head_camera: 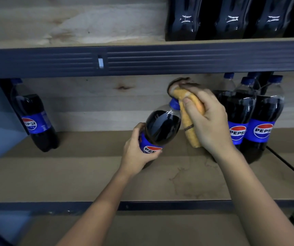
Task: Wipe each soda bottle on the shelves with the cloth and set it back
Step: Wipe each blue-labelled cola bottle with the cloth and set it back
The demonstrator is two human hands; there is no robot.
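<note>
A Pepsi bottle (162, 126) with dark soda, a blue cap and a blue label is tilted over the middle shelf, its cap pointing up and to the right. My left hand (139, 150) grips it around the label near the bottom. My right hand (208, 118) holds a folded orange cloth (189, 119) against the bottle's cap and neck; part of the cloth hangs down below the hand.
One Pepsi bottle (34, 119) stands at the shelf's left end, and a group of several bottles (251, 118) stands at the right. More bottles (231, 20) line the upper shelf. A dark metal beam (142, 59) crosses above. A black cable (288, 166) lies at the right.
</note>
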